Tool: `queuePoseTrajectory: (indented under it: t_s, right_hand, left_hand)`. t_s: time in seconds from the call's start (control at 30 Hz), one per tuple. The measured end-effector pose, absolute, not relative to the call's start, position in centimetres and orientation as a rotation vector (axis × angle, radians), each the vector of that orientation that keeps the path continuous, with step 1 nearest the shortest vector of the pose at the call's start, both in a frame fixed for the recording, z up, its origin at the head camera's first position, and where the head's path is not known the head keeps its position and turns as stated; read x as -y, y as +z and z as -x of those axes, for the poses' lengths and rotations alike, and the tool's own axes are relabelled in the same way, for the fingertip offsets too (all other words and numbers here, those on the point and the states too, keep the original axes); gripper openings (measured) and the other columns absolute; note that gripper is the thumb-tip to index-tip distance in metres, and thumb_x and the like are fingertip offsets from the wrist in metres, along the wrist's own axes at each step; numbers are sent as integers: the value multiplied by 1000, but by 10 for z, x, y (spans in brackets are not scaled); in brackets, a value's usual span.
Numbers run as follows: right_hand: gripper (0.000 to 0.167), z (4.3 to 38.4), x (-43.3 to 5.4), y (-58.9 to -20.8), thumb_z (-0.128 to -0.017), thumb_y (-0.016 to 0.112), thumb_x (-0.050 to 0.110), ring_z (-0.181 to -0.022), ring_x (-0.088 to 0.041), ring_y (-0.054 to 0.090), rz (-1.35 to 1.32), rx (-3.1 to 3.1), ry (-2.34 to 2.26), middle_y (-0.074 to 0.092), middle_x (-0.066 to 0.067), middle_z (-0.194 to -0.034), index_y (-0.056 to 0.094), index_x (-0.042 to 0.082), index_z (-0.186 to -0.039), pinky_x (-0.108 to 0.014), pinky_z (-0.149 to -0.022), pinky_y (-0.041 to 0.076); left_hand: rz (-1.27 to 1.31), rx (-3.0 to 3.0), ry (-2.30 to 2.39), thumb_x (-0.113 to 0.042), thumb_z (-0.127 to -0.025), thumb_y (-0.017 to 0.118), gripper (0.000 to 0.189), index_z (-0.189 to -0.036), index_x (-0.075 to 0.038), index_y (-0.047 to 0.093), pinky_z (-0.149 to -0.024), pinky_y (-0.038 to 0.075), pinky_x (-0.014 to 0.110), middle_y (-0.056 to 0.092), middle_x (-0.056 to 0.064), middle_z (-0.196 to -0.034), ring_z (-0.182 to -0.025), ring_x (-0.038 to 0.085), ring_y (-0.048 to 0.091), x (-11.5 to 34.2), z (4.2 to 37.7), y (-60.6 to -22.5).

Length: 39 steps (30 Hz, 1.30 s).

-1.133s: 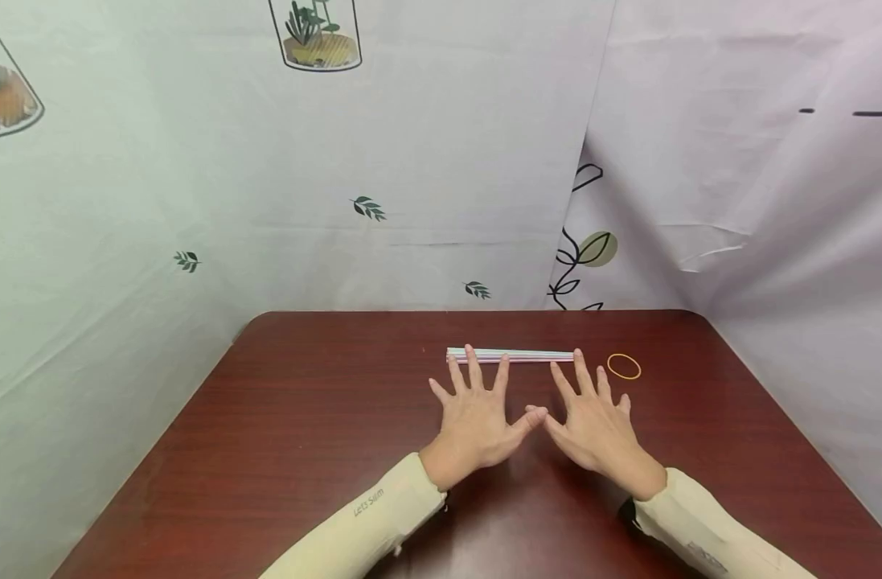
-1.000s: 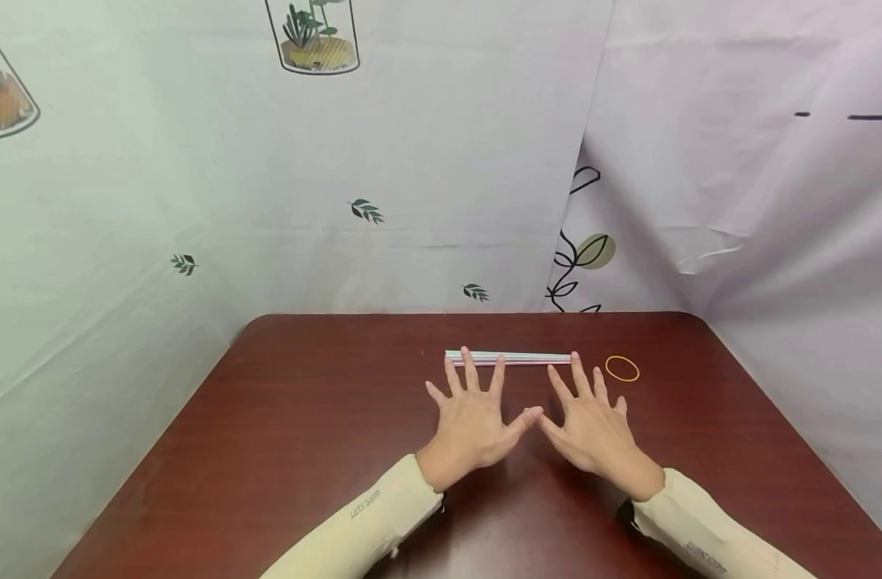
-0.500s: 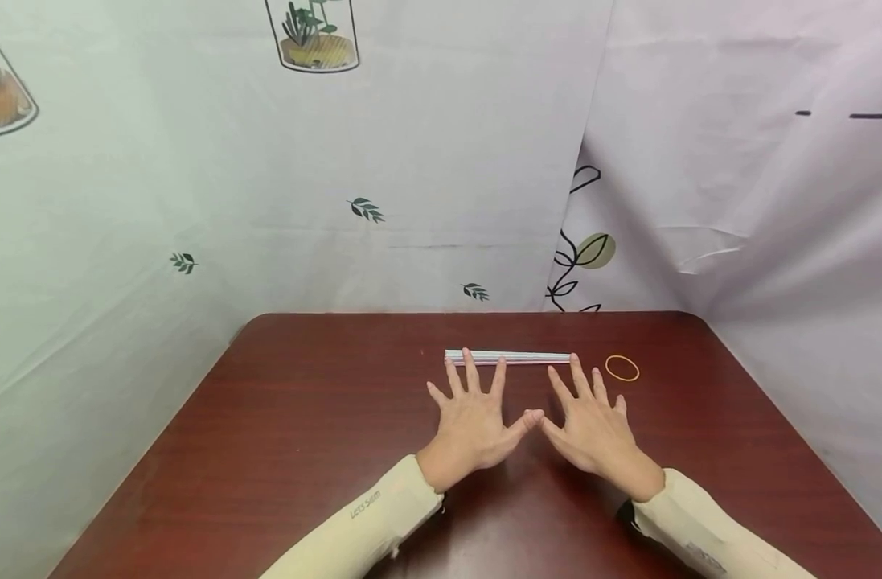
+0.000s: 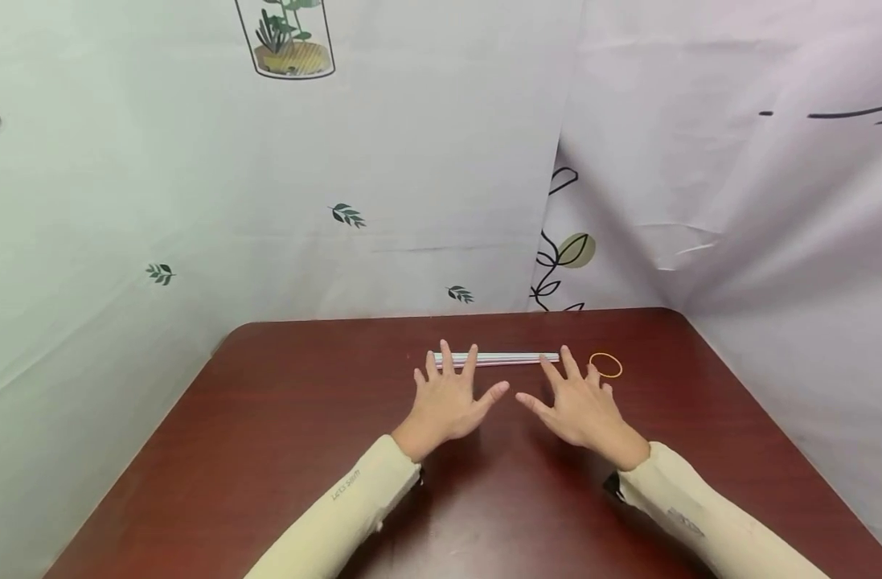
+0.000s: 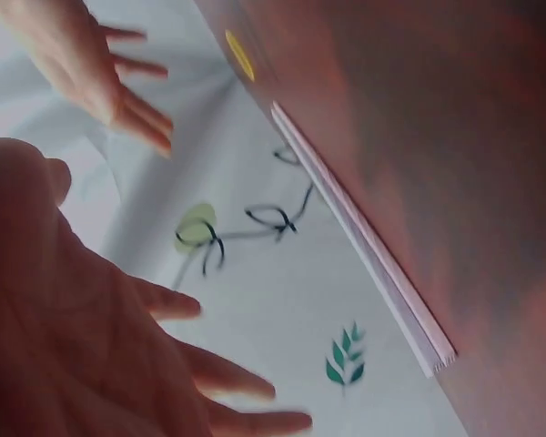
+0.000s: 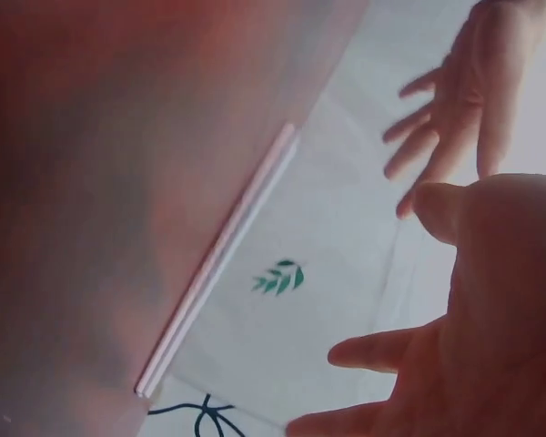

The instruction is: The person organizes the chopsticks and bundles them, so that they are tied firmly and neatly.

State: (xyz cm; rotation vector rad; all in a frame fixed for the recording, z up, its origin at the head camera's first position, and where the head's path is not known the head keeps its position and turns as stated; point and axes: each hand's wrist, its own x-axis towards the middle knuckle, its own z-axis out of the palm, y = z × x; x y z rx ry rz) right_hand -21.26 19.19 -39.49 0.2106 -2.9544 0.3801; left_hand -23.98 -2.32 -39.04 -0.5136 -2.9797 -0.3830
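Note:
A slim bundle of long, pale, straw-like sticks [image 4: 509, 359] lies crosswise near the far side of the table, striped white and pinkish. Just right of it is a thin yellow rubber band [image 4: 621, 367]. My left hand [image 4: 448, 402] hovers palm down with fingers spread, its fingertips overlapping the bundle's left end in the head view. Likewise spread, my right hand [image 4: 580, 406] has its fingertips at the bundle's right end and the band's near edge. Both hands hold nothing, and the thumbs point at each other with a gap between. In the left wrist view the bundle [image 5: 364, 241] lies beyond the fingers.
The dark red-brown table [image 4: 281, 418] has rounded far corners. Printed white cloth [image 4: 441, 161] hangs behind it and along both sides. Cream sleeves [image 4: 346, 498] cover both forearms.
The thumbs, which met at the tips, have come apart. Both hands have lifted slightly and the head view has turned a little to the right. The bundle and band lie as before.

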Motion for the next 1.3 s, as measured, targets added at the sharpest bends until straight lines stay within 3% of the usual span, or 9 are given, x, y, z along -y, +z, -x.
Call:
queuePoseTrajectory:
  t_s: [0.17,0.37,0.5,0.6,0.8,1.07,1.3]
  right_hand:
    - [84,236,-194,-389,-91,51,66,-123,-63,41,-230,3013,494,37,-31,-147,42,5,-148,-73,-92,38]
    - [79,264,-201,-395,-90,65,51,-119,-45,52,-334,3059,726,53,-31,-131,46,-7,-141,-59,-96,44]
    - [81,285,-209,-403,-87,71,41,-122,-47,47,-241,3114,844,52,-35,-129,42,-15,-137,-57,-100,41]
    - [83,299,-215,-408,-85,75,35,-124,-49,44,-151,3141,888,50,-37,-130,39,-18,-137,-57,-101,40]
    - [74,315,-226,-417,-81,79,22,-117,-46,51,-87,3111,945,54,-35,-125,44,-18,-132,-56,-99,42]
    - [46,324,-239,-425,-76,83,12,-86,-29,58,-105,2996,1003,64,-17,-94,65,-12,-112,-40,-77,49]
    - [22,332,-244,-432,-79,82,11,-72,-20,51,-154,2969,1014,58,-3,-72,72,-4,-90,-32,-67,42]
  left_hand:
    - [631,2964,-465,-73,-93,35,87,-159,-19,19,-107,32,63,24,25,-159,-140,48,31,41,271,-389]
    - [776,3068,-636,-63,-90,57,91,-159,-19,17,-105,33,64,23,23,-159,-142,46,27,61,305,-396]
    - [741,3124,-804,-43,-84,77,99,-159,-16,18,-106,32,64,23,25,-157,-142,50,24,70,324,-399]
    - [678,3146,-870,-26,-79,84,101,-158,-14,21,-107,34,60,26,26,-154,-140,50,28,75,336,-402]
    - [642,3143,-856,-10,-74,87,92,-152,-10,37,-104,39,56,38,25,-145,-130,45,42,80,350,-415]
    - [610,3096,-891,-2,-80,80,60,-135,-6,56,-104,42,44,63,14,-126,-122,32,54,81,360,-425]
    - [579,3135,-804,-4,-85,76,37,-121,-3,67,-98,47,40,67,13,-121,-112,27,62,80,365,-424]
